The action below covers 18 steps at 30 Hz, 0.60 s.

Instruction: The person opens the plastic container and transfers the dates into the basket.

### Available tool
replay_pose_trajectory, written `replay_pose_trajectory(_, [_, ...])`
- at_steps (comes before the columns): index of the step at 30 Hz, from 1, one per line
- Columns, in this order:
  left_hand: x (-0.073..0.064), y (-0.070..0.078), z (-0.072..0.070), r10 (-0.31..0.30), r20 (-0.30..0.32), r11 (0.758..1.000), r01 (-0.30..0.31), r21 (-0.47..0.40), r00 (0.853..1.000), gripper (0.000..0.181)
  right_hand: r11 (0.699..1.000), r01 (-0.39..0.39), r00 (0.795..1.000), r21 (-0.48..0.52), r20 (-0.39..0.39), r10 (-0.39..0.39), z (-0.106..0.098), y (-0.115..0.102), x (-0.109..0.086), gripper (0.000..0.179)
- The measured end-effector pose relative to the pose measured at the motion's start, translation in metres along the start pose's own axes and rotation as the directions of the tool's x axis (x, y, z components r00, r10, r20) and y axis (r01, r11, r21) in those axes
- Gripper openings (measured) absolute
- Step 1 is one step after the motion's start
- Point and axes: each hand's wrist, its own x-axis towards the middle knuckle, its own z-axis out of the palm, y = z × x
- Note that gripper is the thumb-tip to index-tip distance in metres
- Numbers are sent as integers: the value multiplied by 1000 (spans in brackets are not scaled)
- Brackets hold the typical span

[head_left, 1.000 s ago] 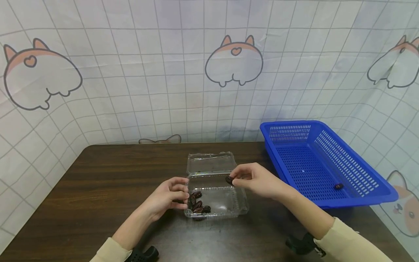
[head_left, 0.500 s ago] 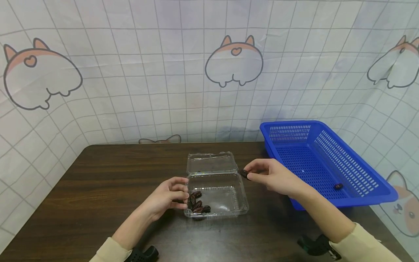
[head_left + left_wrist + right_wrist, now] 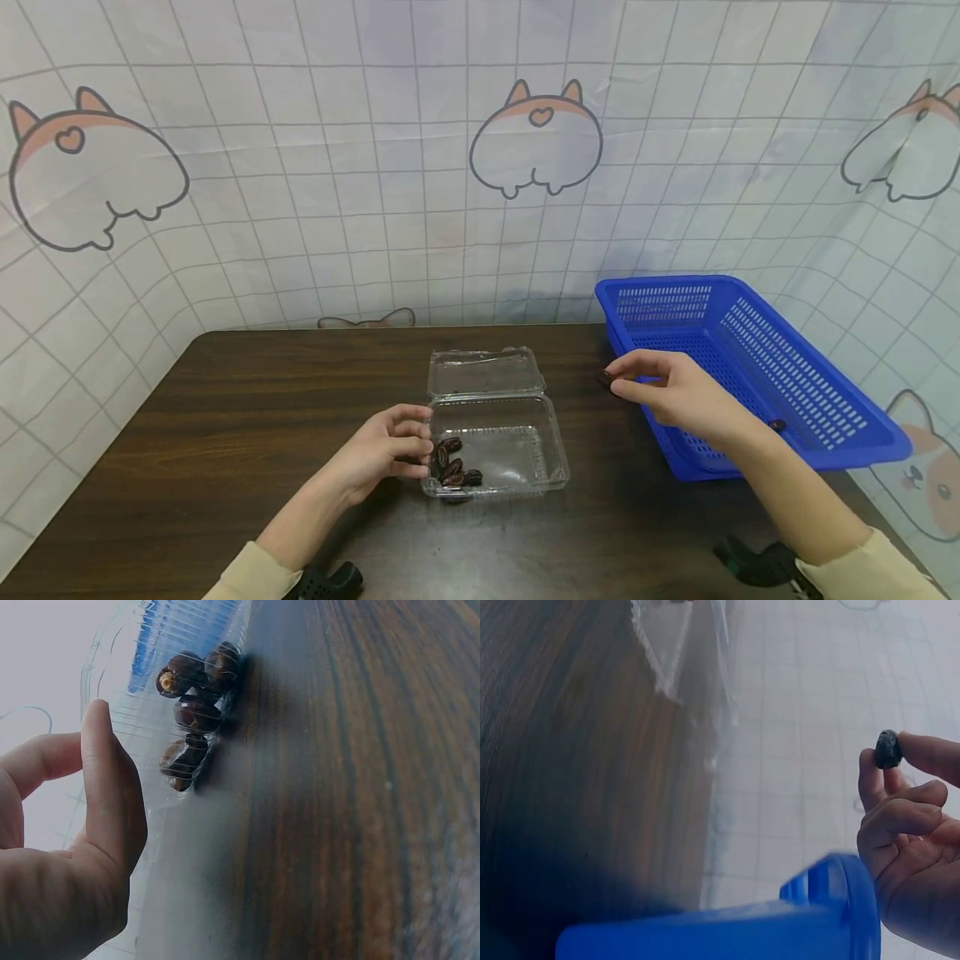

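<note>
A clear plastic clamshell box [image 3: 498, 454] lies with its lid folded back on the table. Several dark brown dates [image 3: 452, 473] are gathered along its left side; the left wrist view shows these dates [image 3: 196, 712] through the wall. My left hand [image 3: 382, 450] rests relaxed fingers against the box's left side. Between thumb and fingertips my right hand [image 3: 675, 396] pinches a single date [image 3: 606, 380], held above the table by the left rim of a blue plastic basket [image 3: 637, 333]. In the right wrist view that date [image 3: 888, 749] shows at the fingertips.
One more date [image 3: 777, 425] sits inside the basket at the right, partly behind my right forearm. The dark wooden table [image 3: 247, 417] ends against a white grid-patterned cloth [image 3: 360, 208] behind it.
My right hand has carried the date away from over the box, rightward to the basket's left rim. The left hand and the box have stayed in place.
</note>
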Motion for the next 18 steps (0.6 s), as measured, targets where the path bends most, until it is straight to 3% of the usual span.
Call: replay_pose_trajectory(18, [-3,4,1,3,-5,1000,-3,9,1000,57,998,-36,988,-47,-149,28,-39,21,-27,42])
